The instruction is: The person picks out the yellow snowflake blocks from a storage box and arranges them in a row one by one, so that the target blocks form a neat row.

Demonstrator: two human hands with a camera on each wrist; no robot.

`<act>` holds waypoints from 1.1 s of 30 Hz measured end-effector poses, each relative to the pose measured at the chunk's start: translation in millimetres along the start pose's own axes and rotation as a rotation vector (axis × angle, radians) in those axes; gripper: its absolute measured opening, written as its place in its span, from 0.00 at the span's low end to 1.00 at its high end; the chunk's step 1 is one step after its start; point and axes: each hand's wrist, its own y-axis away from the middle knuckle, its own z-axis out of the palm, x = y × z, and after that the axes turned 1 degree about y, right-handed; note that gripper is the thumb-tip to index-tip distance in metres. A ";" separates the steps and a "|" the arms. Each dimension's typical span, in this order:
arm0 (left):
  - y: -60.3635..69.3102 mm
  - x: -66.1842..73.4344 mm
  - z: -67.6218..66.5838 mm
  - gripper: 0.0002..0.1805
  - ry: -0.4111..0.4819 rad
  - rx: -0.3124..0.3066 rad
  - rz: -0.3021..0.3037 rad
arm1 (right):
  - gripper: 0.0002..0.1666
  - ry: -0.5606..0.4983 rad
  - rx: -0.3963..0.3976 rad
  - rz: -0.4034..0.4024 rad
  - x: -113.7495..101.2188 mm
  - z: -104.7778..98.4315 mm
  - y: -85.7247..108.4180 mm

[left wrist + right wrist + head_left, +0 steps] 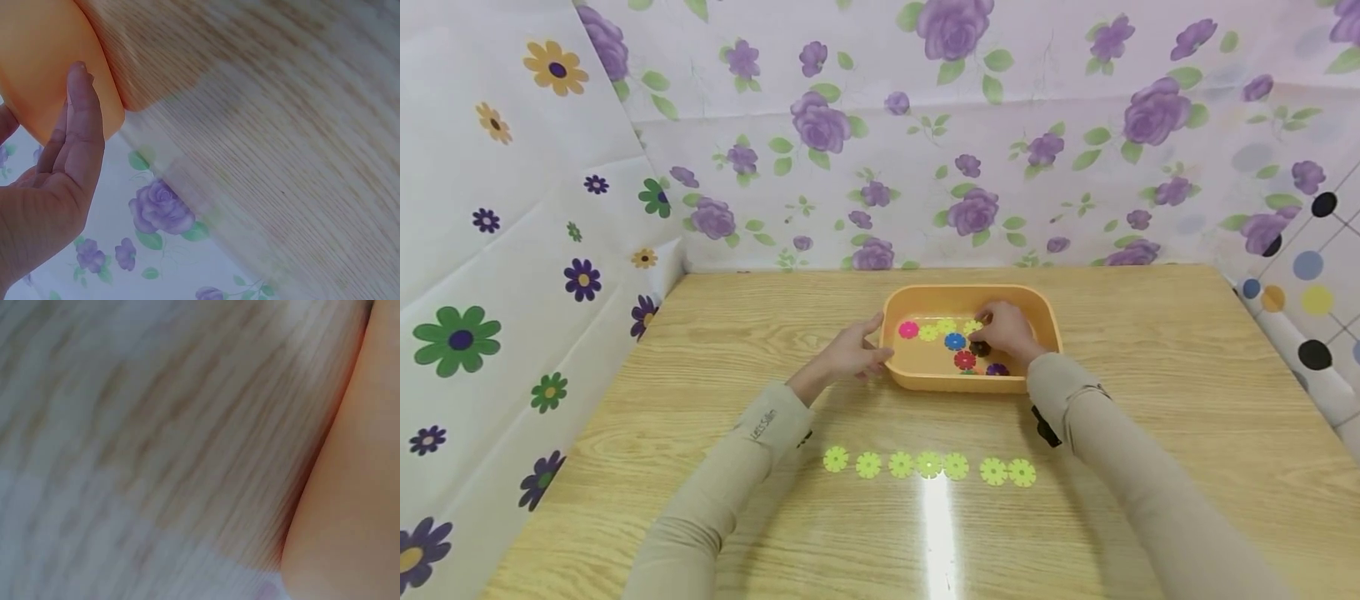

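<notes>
Head view, orange tub (966, 384): standing on the worktop (760, 317), toward the far edge.
Left hand (853, 350): touching the rim at the left end of the orange tub; grip wide, thumb and fingers spread apart.
Right hand (1007, 329): reaching down inside the orange tub; grip narrow, thumb and forefinger at a yellow disc (972, 327), cannot tell whether pinched or only touched.
Inside the tub: lying flat, a pink disc (908, 330) at left, two more yellow discs (928, 332) next to it, a blue disc (955, 342) near the middle, a dark disc (978, 349) just beside the right hand, a red disc (965, 360) and a purple disc (997, 369) nearer the front wall.
Row in front: seven yellow-green discs (901, 465) laid side by side between the forearms, with a wider gap before the last two.
Backdrop: hanging behind, a white cloth (917, 133) printed with purple roses.
Left wrist view, hand: fingers nearly straight, lying along the outer wall of the orange tub.
Right wrist view, tub wall: filling the right side, beside bare worktop; fingers out of sight, grip impossible to judge here.
</notes>
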 end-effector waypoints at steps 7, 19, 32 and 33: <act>2.5 0.1 1.5 0.39 0.005 0.016 0.004 | 0.14 -0.142 0.029 0.020 0.4 -1.6 -2.2; 0.5 1.6 3.2 0.40 -0.001 0.013 -0.014 | 0.16 -0.506 -0.015 0.085 -3.5 -16.8 6.3; 1.7 2.6 2.0 0.39 0.001 0.019 -0.014 | 0.17 -0.545 -0.085 0.043 -9.9 -31.0 22.0; 1.4 2.6 1.9 0.39 0.002 0.019 -0.014 | 0.16 -0.546 -0.086 0.036 -9.8 -32.1 23.5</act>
